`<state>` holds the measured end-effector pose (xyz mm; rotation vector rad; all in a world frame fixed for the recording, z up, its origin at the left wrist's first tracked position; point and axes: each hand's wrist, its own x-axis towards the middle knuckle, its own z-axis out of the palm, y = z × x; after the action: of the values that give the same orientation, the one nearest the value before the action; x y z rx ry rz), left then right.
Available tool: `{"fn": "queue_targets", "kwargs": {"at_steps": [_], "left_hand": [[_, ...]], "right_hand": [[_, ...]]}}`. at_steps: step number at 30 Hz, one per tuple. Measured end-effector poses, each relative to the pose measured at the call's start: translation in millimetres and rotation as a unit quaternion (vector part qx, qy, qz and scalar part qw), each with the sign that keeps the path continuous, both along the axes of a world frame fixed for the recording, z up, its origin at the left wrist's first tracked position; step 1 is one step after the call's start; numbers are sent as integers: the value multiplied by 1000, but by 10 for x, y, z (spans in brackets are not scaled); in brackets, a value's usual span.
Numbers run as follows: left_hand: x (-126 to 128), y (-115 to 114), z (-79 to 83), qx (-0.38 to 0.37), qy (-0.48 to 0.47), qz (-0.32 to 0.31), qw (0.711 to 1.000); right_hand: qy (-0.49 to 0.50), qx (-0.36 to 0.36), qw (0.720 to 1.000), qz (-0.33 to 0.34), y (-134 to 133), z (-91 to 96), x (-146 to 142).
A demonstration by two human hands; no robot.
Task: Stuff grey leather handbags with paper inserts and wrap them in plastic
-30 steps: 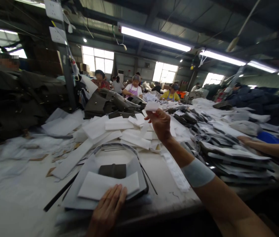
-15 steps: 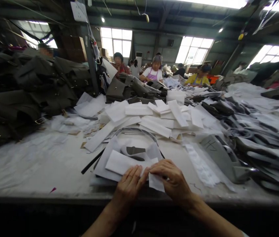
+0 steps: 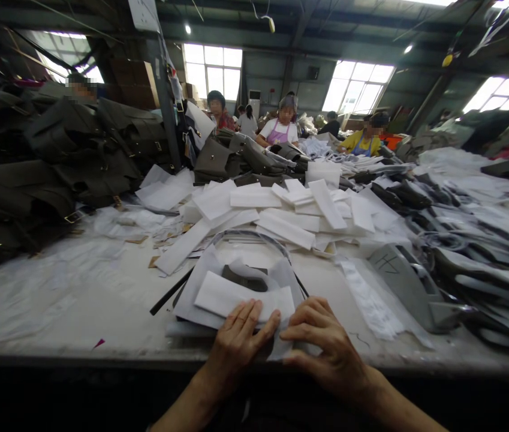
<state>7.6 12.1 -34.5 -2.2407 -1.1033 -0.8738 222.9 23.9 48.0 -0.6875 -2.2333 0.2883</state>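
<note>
My left hand [image 3: 241,339] lies with fingers outstretched on a white foam strip [image 3: 236,295], pressing it against a bag. My right hand [image 3: 326,342] is at the strip's right end, fingers curved and thumb apart, the fingertips touching the white sheeting there. Beneath the strip is a bag wrapped in thin white foam sheet [image 3: 187,303]. A dark grey piece [image 3: 245,277] of the bag shows behind the strip. The bag's dark, partly wrapped handle [image 3: 254,233] arches away from me, and a black strap end [image 3: 164,300] sticks out to the left. The bag's lower side is hidden.
White foam pieces [image 3: 288,228] are heaped behind the bag. Dark bags [image 3: 15,192] are stacked at left, and wrapped grey parts [image 3: 483,282] at right near a grey marked piece [image 3: 398,276]. Clear plastic [image 3: 38,294] covers the left tabletop. Several people work beyond.
My right hand has moved slightly right and down, its fingers now opened from the strip's end, which bends down over the bag's edge. My left hand stays on the strip.
</note>
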Motion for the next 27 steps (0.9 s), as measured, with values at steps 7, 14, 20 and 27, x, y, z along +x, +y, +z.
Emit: {"fn": "queue_targets", "kwargs": {"at_steps": [7,14,20,27], "left_hand": [[-26,3,32,15,21,3,1000],[-10,10,-10,34,-11,-3,999],[-36,2,47,39,-11,-11,999],[-137,-36,237,40,-34,-42,998]], "right_hand": [[-124,-37,983,-128,677,231,-363],[-334,-94,913,-214,1531,98,-594],[-280,-144,921,-230,1953,168,-288],[-173,-159,945,-229,2073,61,-166]]}}
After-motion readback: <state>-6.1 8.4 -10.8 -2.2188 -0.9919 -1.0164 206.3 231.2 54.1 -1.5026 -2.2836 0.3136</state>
